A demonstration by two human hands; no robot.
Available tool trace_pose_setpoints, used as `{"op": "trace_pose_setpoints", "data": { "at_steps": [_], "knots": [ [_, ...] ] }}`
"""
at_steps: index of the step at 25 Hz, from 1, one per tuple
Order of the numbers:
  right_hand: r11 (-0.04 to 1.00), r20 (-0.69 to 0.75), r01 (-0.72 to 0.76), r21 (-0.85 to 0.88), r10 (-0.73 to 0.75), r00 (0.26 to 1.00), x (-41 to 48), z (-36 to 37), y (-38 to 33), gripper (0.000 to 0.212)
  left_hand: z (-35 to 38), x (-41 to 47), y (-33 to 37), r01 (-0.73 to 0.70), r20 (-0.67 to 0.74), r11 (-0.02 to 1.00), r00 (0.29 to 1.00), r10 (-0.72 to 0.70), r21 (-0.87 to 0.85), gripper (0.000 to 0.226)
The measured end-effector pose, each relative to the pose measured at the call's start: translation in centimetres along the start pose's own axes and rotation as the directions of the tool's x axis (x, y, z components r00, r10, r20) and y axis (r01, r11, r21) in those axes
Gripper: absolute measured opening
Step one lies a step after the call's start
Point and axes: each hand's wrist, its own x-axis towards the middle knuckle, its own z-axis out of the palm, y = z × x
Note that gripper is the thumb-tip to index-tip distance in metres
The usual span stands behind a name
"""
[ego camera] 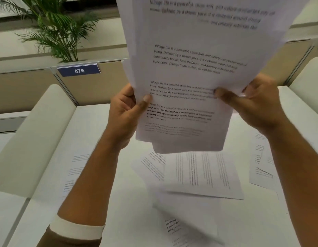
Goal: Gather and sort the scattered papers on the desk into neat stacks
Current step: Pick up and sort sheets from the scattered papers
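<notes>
Both hands hold a thick bundle of printed white papers (195, 68) upright, high above the white desk (119, 202). My left hand (124, 113) grips its lower left edge, thumb on the front sheet. My right hand (254, 106) grips the lower right edge. The sheets in the bundle are uneven, with their bottom edges staggered. Loose printed sheets lie on the desk below: a sideways sheet (202, 173) in the middle, one (183, 221) nearer me, one at the left (74, 173) partly under my forearm, and some at the right (261, 164).
Beige cubicle partitions ring the desk, with a blue plate reading 476 (79, 70) on the far one. A green potted plant (55, 31) stands behind it. Curved white side panels (35, 138) flank the desk left and right.
</notes>
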Motion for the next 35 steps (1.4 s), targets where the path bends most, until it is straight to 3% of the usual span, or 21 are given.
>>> {"op": "trace_pose_setpoints", "data": {
  "at_steps": [6, 12, 17, 20, 22, 24, 25, 31, 35],
  "knots": [
    [0.994, 0.084, -0.049, 0.099, 0.041, 0.996, -1.5, 1.3, 1.3, 0.033, -0.5, -1.5, -2.6, 0.071, -0.006, 0.998, 0.997, -0.071, -0.004, 0.031],
    [0.985, 0.171, -0.17, -0.037, 0.174, 0.97, -2.7, 0.9, 2.6, 0.037, -1.3, -4.1, -7.0, 0.194, -0.05, 0.979, 0.979, -0.197, -0.055, 0.03],
    [0.919, 0.306, -0.249, -0.306, 0.342, 0.888, -4.6, 3.0, 6.7, 0.023, 0.4, -7.7, -11.5, 0.391, -0.146, 0.912, 0.916, -0.373, 0.126, 0.025],
    [0.927, 0.237, -0.337, -0.165, 0.369, 0.899, -6.4, 4.1, 7.1, 0.042, 1.1, -8.8, -12.1, 0.421, -0.198, 0.903, 0.895, -0.399, 0.085, 0.022],
    [0.949, 0.177, -0.316, -0.001, 0.311, 0.934, -6.8, 3.7, 6.9, 0.074, 0.6, -8.6, -11.6, 0.376, -0.181, 0.926, 0.914, -0.364, 0.039, 0.024],
    [0.94, 0.169, -0.341, 0.026, 0.332, 0.928, -7.1, 3.4, 7.5, 0.102, 0.2, -8.5, -11.2, 0.349, -0.146, 0.936, 0.929, -0.341, 0.034, 0.027],
    [0.93, 0.184, -0.366, 0.021, 0.356, 0.916, -7.4, 3.4, 7.9, 0.106, 0.2, -8.6, -11.2, 0.357, -0.14, 0.933, 0.927, -0.348, 0.046, 0.028],
    [0.904, 0.243, -0.403, -0.144, 0.427, 0.871, -7.9, 4.4, 9.0, 0.056, 1.1, -8.6, -11.5, 0.388, -0.214, 0.915, 0.909, -0.359, 0.113, 0.02],
    [0.844, 0.303, -0.424, -0.328, 0.519, 0.799, -7.9, 3.7, 9.0, 0.053, 0.5, -8.4, -11.2, 0.334, -0.271, 0.939, 0.914, -0.302, 0.08, 0.02]
  ]
}}
